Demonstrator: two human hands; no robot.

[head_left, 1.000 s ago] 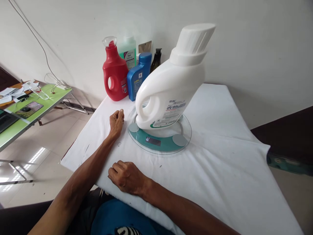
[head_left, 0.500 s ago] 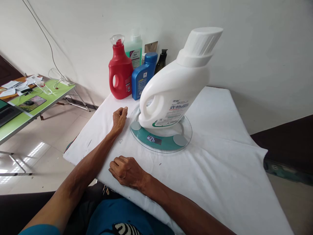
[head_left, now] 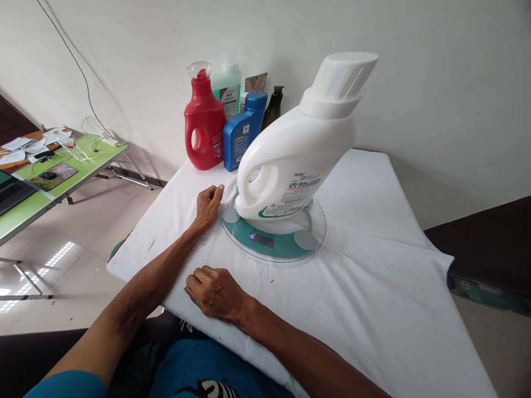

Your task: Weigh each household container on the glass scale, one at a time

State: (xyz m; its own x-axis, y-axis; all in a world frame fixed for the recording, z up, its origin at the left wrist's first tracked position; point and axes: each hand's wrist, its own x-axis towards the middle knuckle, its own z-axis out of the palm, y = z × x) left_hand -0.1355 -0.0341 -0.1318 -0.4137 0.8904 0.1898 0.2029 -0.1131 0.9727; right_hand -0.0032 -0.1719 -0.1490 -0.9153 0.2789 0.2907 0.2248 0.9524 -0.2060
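A big white laundry detergent bottle with a ribbed white cap stands on a round glass scale. Its body leans over to the right, and its handle faces left. The scale has a teal band and a small display showing only faint marks at its left end. My left hand rests on the cloth at the scale's left edge, fingers curled closed, apart from the bottle. Nearer to me, my right hand lies on the cloth as a loose fist. Nothing shows in either hand.
Behind the scale stand a red bottle, a blue bottle, a green-liquid jug and a dark pump bottle near the wall. White cloth covers the table. A green table with papers and a laptop is at left.
My left hand has shifted slightly right, closer to the scale's edge. The display's bright digits have mostly gone. My right hand and the bottle have stayed put.
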